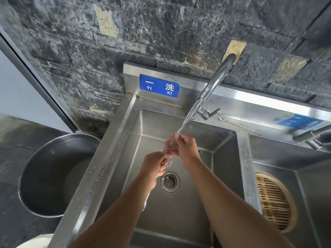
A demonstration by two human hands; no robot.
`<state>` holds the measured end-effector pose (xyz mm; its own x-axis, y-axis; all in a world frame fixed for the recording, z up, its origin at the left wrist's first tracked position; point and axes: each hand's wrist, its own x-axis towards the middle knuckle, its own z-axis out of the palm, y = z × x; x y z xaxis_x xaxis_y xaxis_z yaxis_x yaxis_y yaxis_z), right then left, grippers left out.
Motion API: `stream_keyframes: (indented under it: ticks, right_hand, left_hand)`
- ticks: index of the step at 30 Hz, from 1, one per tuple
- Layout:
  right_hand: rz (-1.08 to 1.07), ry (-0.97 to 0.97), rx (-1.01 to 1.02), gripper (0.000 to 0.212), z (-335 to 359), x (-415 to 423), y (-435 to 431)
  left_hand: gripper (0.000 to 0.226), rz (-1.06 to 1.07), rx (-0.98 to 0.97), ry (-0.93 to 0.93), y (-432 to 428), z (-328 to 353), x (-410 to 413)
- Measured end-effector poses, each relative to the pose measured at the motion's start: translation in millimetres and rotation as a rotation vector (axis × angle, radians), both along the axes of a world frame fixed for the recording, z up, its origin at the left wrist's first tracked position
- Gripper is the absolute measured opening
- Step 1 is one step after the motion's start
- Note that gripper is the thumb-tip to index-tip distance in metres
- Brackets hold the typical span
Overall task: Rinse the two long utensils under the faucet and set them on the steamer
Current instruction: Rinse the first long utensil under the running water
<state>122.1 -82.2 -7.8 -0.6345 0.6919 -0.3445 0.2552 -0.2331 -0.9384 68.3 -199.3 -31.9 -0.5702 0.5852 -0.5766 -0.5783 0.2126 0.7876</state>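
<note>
- Pot (53, 176), left of frame: idle.
- Left hand (155, 167), centre: curled round the utensils (167, 153), which are thin, pale and mostly hidden by fingers and spray.
- Right hand (184, 149): pinches their upper part in the stream from the faucet (215, 81); best to rub along the full length.
- Steamer (274, 201), lower right: slatted bamboo, waiting.

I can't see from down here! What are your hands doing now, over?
Both hands, left hand and right hand, closed on something thin under the faucet stream. Utensils mostly hidden by fingers and water. Steamer waiting in right basin, nothing blocking.
</note>
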Motion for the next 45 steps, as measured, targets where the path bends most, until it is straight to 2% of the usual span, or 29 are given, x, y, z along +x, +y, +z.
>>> stream_keyframes:
  ticks: [4,8,13,16,18,22,27,32,34,38,41,45]
  right_hand:
    - [0.046,0.017,0.031,0.007,-3,0,1]
    - [0.078,-0.046,0.138,0.033,-2,-3,0]
    - [0.045,0.026,0.065,0.012,4,-5,6]
    - [-0.023,-0.019,0.013,0.022,7,-7,6]
    - [-0.041,-0.048,-0.009,0.026,6,-8,6]
    - [0.002,0.000,-0.105,0.019,3,-5,3]
    - [0.082,0.006,-0.014,0.004,0,-2,0]
    - [-0.066,-0.042,-0.082,0.026,8,-12,7]
    - [-0.062,-0.038,-0.106,0.031,14,-13,10]
    - [0.034,0.075,-0.188,0.034,27,-9,15]
    - [-0.003,0.151,-0.236,0.033,33,-11,16]
    - [0.002,0.209,-0.241,0.034,45,-16,25]
  left_hand:
    - [0.021,-0.022,0.076,0.027,0,1,-1]
    - [0.016,-0.026,0.106,0.042,3,3,0]
    - [0.014,0.002,0.098,0.090,6,3,2]
    - [0.008,0.009,0.099,0.080,3,3,4]
    - [0.011,0.013,0.081,0.068,1,2,6]
    - [0.013,0.036,0.056,0.067,0,3,7]
    - [0.019,-0.028,0.046,0.153,9,12,3]
    - [0.018,-0.055,0.049,0.209,18,23,-4]
    - [0.021,-0.107,0.073,0.204,21,29,-8]
    - [0.017,-0.201,0.165,0.272,33,40,-15]
    - [0.027,-0.193,0.130,0.380,49,45,-16]
    - [0.019,-0.134,0.200,0.413,59,52,-14]
